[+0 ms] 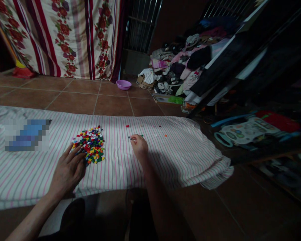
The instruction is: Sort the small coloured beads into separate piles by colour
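Note:
A pile of small coloured cubes (pixel 92 142) lies on a striped cloth (pixel 115 167). My left hand (pixel 69 167) rests at the pile's near left side, palm down, fingers spread and touching the cubes. To the right of the pile, my right hand (pixel 139 147) is closed in a pinch low over the cloth, a small dark grey piece at its fingertips. Just left of them lies a grey cube (pixel 129 137). Around this hand sit small separate pieces: red ones (pixel 127 126), a green one (pixel 142 135), a white one (pixel 156 135), an orange one (pixel 166 135) and a dark one (pixel 160 126).
A blurred-out blue flat object (pixel 28 135) lies on the cloth at left. Beyond, a purple basin (pixel 123 85) stands on the tiled floor before a floral curtain (pixel 65 40). Heaped clothes (pixel 180 63) fill the back right; a baby-type seat (pixel 251 130) stands at right.

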Demonstrator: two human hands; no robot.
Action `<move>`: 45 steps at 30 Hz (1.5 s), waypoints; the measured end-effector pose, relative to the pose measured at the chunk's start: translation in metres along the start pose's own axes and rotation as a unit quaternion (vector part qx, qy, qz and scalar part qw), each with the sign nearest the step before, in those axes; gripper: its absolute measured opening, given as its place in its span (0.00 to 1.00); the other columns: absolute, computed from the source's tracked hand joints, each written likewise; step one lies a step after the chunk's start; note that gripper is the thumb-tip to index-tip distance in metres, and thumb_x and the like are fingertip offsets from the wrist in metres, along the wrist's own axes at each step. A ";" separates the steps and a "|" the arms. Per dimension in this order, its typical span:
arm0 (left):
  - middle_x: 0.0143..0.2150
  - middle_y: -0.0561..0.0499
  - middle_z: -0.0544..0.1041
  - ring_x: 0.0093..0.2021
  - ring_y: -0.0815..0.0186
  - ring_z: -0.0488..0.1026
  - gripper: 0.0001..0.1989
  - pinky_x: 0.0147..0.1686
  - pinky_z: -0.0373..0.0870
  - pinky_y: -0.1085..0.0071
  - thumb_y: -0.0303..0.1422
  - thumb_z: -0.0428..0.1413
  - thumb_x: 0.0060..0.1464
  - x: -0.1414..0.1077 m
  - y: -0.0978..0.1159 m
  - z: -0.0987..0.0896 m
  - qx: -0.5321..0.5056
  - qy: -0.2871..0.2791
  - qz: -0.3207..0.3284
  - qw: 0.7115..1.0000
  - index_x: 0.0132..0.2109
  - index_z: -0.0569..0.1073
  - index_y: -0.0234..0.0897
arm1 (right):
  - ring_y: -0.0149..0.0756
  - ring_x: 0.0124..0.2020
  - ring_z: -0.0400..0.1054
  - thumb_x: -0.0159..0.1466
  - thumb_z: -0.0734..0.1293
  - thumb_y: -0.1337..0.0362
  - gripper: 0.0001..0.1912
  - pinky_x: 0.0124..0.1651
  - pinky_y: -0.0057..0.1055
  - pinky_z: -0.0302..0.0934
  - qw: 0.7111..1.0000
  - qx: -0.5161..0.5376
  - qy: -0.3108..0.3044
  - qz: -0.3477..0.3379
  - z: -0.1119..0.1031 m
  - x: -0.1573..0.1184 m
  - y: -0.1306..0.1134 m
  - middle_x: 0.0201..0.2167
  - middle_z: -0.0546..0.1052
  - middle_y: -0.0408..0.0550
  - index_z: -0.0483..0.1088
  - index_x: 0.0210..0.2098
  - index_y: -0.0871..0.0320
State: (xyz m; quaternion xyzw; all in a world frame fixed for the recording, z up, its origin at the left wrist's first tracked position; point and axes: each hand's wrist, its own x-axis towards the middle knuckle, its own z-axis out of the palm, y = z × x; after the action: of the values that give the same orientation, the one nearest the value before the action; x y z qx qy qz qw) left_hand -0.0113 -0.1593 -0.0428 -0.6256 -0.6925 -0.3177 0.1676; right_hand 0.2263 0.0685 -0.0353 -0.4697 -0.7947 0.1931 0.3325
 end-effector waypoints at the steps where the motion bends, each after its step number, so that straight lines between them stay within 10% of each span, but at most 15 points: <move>1: 0.60 0.41 0.74 0.71 0.47 0.55 0.13 0.64 0.67 0.44 0.32 0.49 0.60 0.000 -0.001 0.000 0.003 0.002 0.001 1.000 0.48 0.75 0.38 | 0.34 0.34 0.70 0.60 0.64 0.71 0.10 0.43 0.30 0.63 1.000 -0.015 0.002 0.009 0.002 0.001 -0.003 0.37 0.78 0.45 0.74 0.39 0.54; 17: 0.60 0.40 0.73 0.71 0.49 0.56 0.14 0.64 0.66 0.45 0.30 0.49 0.60 0.000 0.006 -0.003 -0.016 -0.005 -0.030 0.999 0.48 0.76 0.35 | 0.37 0.40 0.72 0.61 0.69 0.66 0.10 0.44 0.31 0.62 0.995 -0.052 -0.022 0.076 0.009 0.007 -0.018 0.38 0.79 0.45 0.77 0.42 0.52; 28: 0.60 0.43 0.74 0.72 0.50 0.56 0.14 0.65 0.66 0.45 0.31 0.48 0.61 0.003 0.010 -0.011 -0.025 -0.007 -0.069 0.997 0.47 0.77 0.37 | 0.35 0.32 0.68 0.61 0.65 0.62 0.11 0.39 0.31 0.63 0.999 0.001 0.044 0.001 0.013 0.007 -0.022 0.35 0.76 0.48 0.76 0.42 0.56; 45: 0.58 0.43 0.74 0.70 0.50 0.57 0.16 0.65 0.65 0.44 0.33 0.47 0.60 -0.004 -0.011 -0.018 0.029 0.018 -0.154 0.988 0.45 0.77 0.38 | 0.30 0.34 0.70 0.66 0.64 0.66 0.10 0.41 0.26 0.64 0.962 0.127 -0.175 -0.167 0.038 -0.025 -0.103 0.37 0.74 0.45 0.78 0.40 0.53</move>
State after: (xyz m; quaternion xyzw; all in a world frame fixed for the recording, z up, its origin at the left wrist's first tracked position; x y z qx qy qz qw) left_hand -0.0240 -0.1740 -0.0340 -0.5009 -0.7863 -0.3306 0.1468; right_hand 0.1441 -0.0027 -0.0073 -0.2430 -0.8767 0.3128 0.2728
